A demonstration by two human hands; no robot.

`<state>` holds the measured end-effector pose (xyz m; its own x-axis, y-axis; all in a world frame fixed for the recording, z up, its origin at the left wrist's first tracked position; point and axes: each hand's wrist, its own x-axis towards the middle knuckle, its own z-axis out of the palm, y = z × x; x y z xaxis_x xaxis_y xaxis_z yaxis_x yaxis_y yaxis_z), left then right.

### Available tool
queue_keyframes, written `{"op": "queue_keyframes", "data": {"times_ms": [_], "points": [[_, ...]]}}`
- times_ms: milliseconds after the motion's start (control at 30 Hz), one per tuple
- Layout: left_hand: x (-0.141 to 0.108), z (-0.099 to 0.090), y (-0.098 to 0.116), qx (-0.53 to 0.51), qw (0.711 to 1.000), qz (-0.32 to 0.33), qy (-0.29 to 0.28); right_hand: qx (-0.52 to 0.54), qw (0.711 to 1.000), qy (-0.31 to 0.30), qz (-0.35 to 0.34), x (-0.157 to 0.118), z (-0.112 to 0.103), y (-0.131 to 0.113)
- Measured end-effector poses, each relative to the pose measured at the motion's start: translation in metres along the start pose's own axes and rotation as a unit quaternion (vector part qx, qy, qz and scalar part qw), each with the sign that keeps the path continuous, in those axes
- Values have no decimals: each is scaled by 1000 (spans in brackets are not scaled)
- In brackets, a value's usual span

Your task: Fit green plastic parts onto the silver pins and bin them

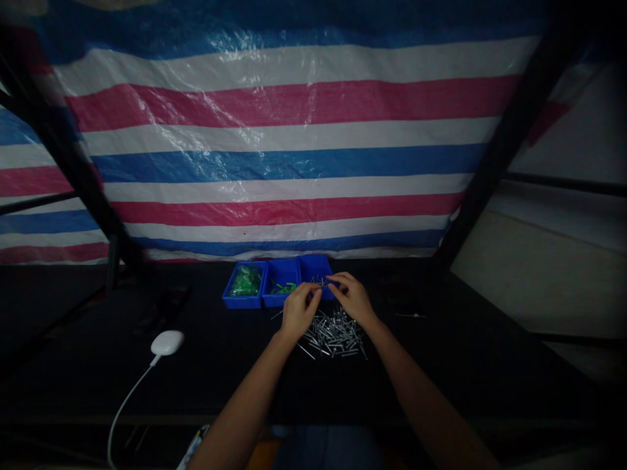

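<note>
My left hand (pixel 300 309) and my right hand (pixel 353 297) face each other at the front of the right blue bin (pixel 316 264). The fingers of both are pinched together; what they hold, if anything, is too small to make out. A few thin metal pieces (pixel 321 281) show in that bin between the hands. Just below the hands a heap of metal rods (pixel 336 334) is spread on the black table (pixel 235 372). Green pieces (pixel 284 287) lie in the middle blue bin (pixel 282 267), left of my hands.
A left blue bin (pixel 243 302) holds a clear bag of green pieces (pixel 246 281). A white rounded device (pixel 167 343) with a cable lies at the left. Behind the table hangs a striped plastic sheet (pixel 294 163) between dark frame posts (pixel 499 143).
</note>
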<state>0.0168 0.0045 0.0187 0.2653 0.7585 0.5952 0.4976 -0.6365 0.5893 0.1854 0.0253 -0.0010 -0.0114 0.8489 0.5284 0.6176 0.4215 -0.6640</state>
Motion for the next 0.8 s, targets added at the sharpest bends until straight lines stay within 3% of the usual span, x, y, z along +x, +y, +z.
{"op": "queue_keyframes", "data": {"times_ms": [200,267,400,467,800], "points": [[0,1,-2,-3,1000,-6,1,-21,999,-17,43,5,-28,20],[0,1,-3,-2,1000,-6,2,-24,995,-66,71,5,-34,28],[0,1,-3,-5,1000,-1,2,-20,971,-222,88,0,-35,42],[0,1,-3,-4,1000,-2,4,-22,961,-263,87,-2,-34,47],[-1,2,-3,-2,1000,-2,1,-47,956,-282,71,-2,-33,46]]}}
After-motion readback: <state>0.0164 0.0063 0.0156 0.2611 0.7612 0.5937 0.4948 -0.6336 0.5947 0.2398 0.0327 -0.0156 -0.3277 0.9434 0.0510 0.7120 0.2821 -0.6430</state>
